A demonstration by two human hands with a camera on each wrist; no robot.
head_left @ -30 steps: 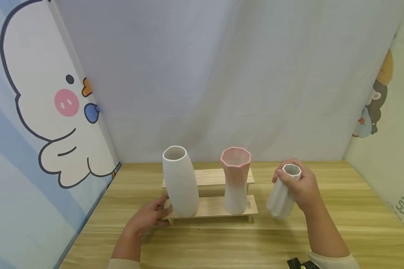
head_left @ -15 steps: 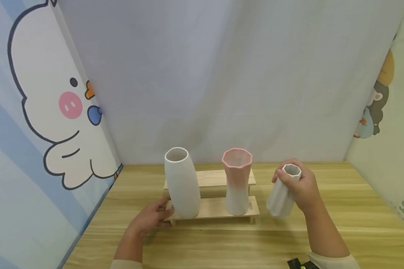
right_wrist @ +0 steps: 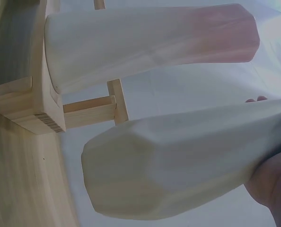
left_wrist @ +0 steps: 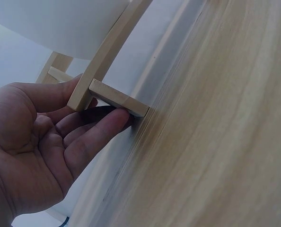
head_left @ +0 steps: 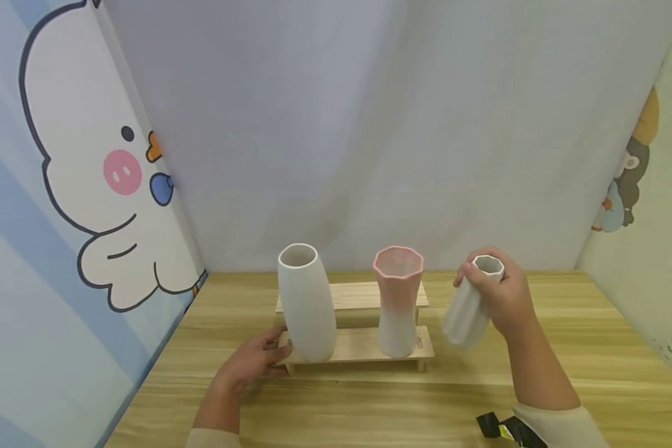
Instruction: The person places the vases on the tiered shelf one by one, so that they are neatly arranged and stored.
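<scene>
My right hand [head_left: 503, 292] grips a white faceted vase [head_left: 466, 317] near its rim, to the right of a two-step wooden stand [head_left: 355, 345]. The vase is tilted, its base apart from the stand in the right wrist view. My left hand [head_left: 256, 359] holds the stand's left end; in the left wrist view the thumb lies at the board's end and the fingers [left_wrist: 102, 130] are at the leg. On the lower step stand a tall smooth white vase [head_left: 308, 305], at the left, and a pink-to-white vase [head_left: 397, 305], at the right.
The stand rests on a wood-grain table [head_left: 369, 410]. Behind it hangs a pale curtain [head_left: 369, 137]. A cartoon-printed panel [head_left: 78, 174] borders the left side, and another printed panel [head_left: 638, 249] the right. A black strap [head_left: 515, 429] shows by the right sleeve.
My right hand has lifted the faceted vase slightly. My left hand keeps its hold on the stand. The head view has shifted a little, so the stand and its vases appear farther right.
</scene>
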